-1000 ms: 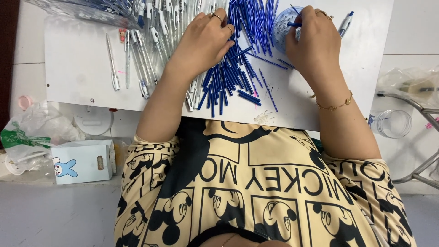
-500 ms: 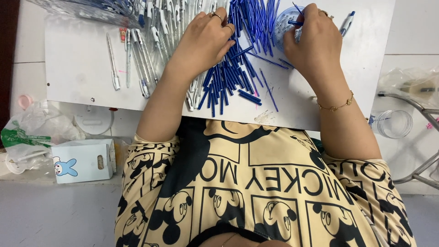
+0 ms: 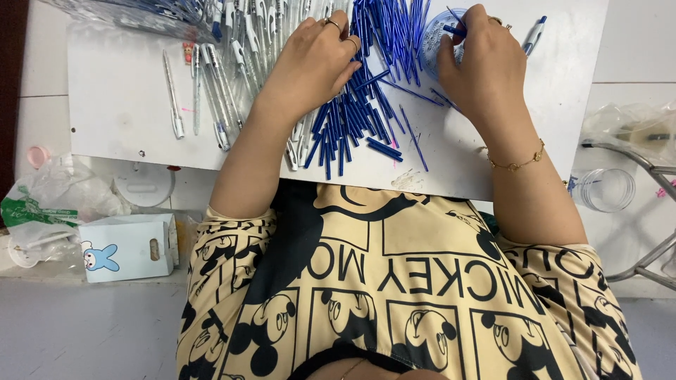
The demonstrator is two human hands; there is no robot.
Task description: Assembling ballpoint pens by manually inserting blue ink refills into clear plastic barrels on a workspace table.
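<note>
A person seated at a white board (image 3: 127, 105) sorts pen parts, seen from above. The landmark is a loose pile of blue pen refills (image 3: 366, 105) lying on the board's middle. Most refills have their long axes running from the person's body toward the board's far edge, fanned slightly; a few at the pile's near right edge lie slanted across the rest.

The left hand (image 3: 313, 63) rests palm down on the pile's left side, fingers curled and touching the refills; whether it grips any cannot be told. Left of the pile lie clear pen barrels (image 3: 218, 84), also lengthwise toward the far edge.

The right hand (image 3: 486, 67) is at the pile's right, fingers pinched closed on a thin blue refill (image 3: 454, 29) over a round clear container (image 3: 435, 46). This refill lies almost crosswise, pointing left toward the pile. Just right of that hand sits a finished pen (image 3: 534, 34) with a blue tip.

Compared with the frames from a second and half a second ago, both hands sit in nearly the same places; the pile looks unchanged.

A small blue tissue box (image 3: 127, 248) sits below the board, well left of the pile.
</note>
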